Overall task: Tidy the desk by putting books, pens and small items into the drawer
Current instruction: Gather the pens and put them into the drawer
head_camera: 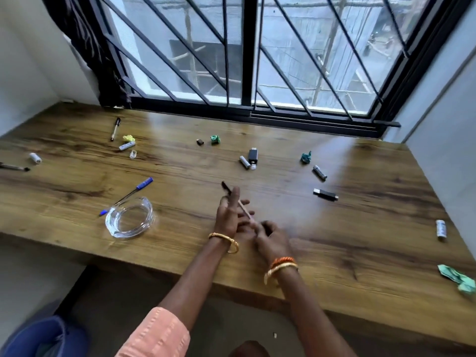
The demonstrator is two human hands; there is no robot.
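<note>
Head view, left to right: blue pen [134, 192] beside glass ashtray [129, 218]; left hand [230, 215] fingers spread, touching a thin black-tipped pen [238, 202]; right hand [271, 239] curled on that pen's near end, motion-blurred. Wooden desk [360, 240] under barred window [247, 52], batteries and paper wads scattered.

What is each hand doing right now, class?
Left hand: fingers open, a pen lying against them.
Right hand: closed on the pen's near end.

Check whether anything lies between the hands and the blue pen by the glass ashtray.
Nothing visible does. Bare desk separates the left hand from the blue pen; the glass ashtray sits just nearer the desk's front edge.
</note>
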